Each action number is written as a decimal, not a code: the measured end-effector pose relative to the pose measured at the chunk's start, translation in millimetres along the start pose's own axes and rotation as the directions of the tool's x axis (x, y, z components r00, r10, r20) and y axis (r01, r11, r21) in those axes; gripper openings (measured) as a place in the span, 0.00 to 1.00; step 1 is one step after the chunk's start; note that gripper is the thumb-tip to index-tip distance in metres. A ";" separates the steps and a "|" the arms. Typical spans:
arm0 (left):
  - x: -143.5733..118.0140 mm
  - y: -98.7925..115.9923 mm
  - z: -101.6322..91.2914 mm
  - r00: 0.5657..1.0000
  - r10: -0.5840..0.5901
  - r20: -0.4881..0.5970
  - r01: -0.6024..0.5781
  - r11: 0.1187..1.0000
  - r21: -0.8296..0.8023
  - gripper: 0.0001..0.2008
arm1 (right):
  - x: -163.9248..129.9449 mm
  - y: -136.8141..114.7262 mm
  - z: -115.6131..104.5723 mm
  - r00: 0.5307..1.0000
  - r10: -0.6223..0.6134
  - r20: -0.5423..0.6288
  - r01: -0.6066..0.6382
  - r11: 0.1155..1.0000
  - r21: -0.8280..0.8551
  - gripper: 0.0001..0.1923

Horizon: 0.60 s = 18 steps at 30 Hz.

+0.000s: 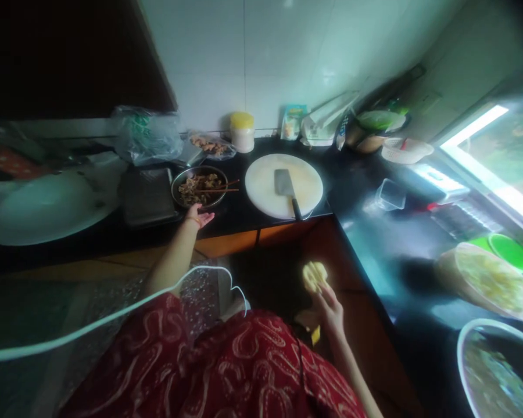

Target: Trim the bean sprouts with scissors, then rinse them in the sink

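My left hand (200, 217) is at the near side of a metal bowl (176, 196), thumb up by its rim and the other fingers stretched to the right. I cannot tell whether it touches the bowl. In the bowl are brown pieces of food (192, 188), with chopsticks (218, 190) sticking out to the right. Low over the floor in front of my body, my right hand (330, 307) grips a pale yellow lumpy piece (314, 276); its exact kind is unclear. On the counter beyond, a cleaver (283, 183) lies on a round white cutting board (259, 188).
A yellow-lidded jar (243, 136) and a plastic bag (148, 136) stand along the wall. On the right counter are a clear container (391, 195), a bowl of pale yellow shreds (451, 267) and a large basin (464, 371). A white cable (113, 316) crosses before me.
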<state>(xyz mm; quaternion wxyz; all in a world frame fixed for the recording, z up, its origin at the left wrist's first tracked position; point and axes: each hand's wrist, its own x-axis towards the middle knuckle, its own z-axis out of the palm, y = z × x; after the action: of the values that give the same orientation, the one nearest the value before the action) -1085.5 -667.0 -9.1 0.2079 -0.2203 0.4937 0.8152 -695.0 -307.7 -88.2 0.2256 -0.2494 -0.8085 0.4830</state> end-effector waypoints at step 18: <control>-48.6 82.5 -126.4 0.968 -0.214 -0.130 0.203 0.975 -0.092 0.19 | 208.6 -194.9 377.1 0.962 -0.070 0.264 0.216 0.787 -0.578 0.22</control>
<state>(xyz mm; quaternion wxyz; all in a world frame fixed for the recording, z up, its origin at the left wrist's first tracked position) -1072.3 -821.3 24.6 0.2486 -0.3353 0.4489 0.7901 -1121.0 -510.0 -51.0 0.0766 -0.1885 -0.9567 0.2080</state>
